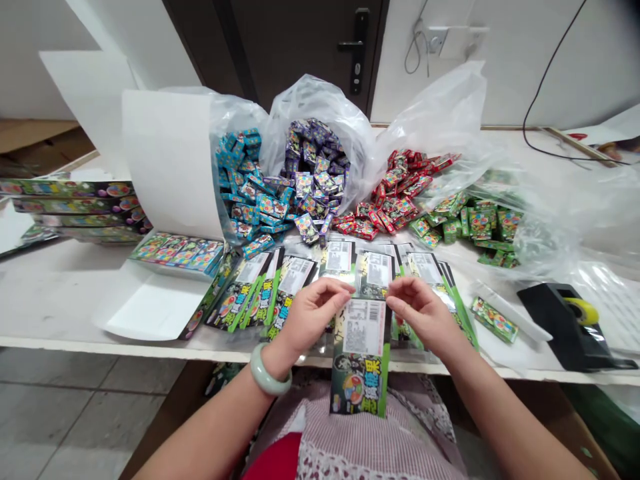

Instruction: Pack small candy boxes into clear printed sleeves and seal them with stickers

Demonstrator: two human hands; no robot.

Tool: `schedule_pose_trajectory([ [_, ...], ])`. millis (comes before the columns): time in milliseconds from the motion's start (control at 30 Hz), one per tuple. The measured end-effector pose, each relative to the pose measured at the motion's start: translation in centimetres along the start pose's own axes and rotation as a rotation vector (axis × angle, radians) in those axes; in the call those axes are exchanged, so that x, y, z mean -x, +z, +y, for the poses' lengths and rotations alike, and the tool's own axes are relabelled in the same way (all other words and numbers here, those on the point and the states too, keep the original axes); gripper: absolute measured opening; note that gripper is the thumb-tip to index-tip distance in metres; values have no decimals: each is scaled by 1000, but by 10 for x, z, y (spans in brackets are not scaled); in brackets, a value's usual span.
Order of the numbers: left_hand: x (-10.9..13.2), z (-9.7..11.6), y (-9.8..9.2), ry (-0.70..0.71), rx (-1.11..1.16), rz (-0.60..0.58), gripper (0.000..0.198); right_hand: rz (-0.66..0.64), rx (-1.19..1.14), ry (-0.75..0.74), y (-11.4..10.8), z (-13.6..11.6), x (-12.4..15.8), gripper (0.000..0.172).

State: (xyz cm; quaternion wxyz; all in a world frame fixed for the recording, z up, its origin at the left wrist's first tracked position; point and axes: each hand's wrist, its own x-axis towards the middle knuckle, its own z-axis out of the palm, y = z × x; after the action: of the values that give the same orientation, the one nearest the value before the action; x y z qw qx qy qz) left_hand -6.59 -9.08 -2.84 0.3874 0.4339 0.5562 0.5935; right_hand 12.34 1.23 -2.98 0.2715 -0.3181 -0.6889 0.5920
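Note:
A flat black-and-green candy packet point(360, 360) with a white printed label hangs between my hands at the table's front edge, its lower half in front of the apron. My left hand point(320, 310), a pale green bangle on its wrist, pinches the top left corner. My right hand point(420, 307) pinches the top right corner, fingers curled. More packets of the same kind point(250, 293) lie overlapping in rows just behind and beside both hands, their labels facing up. Whether the held packet's top is parted cannot be made out.
Behind stand plastic bags of small candy boxes: blue point(255, 193), purple point(315, 167), red point(400, 187) and green point(480, 220). At left are an open display box point(175, 252) and stacked boxes point(75, 207). A black tape dispenser point(565, 333) sits at right.

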Motion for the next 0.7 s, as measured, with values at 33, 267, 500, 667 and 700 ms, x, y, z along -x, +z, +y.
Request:
schedule_pose_trajectory([
  [33, 0, 2, -1, -38, 56, 3, 12, -19, -25, 13, -1, -2, -1, 23],
  [267, 3, 12, -2, -10, 53, -39, 8, -159, 304, -213, -6, -23, 1, 8],
  [500, -5, 23, 6, -95, 44, 33, 6, -186, 167, 27, 3, -34, -11, 9],
  [667, -1, 18, -2, -12, 35, -52, 9, -234, 237, -33, 4, -40, -10, 12],
  [700, 1, 16, -5, 28, 25, -82, 10, -232, 258, -68, 3, -39, -8, 11],
])
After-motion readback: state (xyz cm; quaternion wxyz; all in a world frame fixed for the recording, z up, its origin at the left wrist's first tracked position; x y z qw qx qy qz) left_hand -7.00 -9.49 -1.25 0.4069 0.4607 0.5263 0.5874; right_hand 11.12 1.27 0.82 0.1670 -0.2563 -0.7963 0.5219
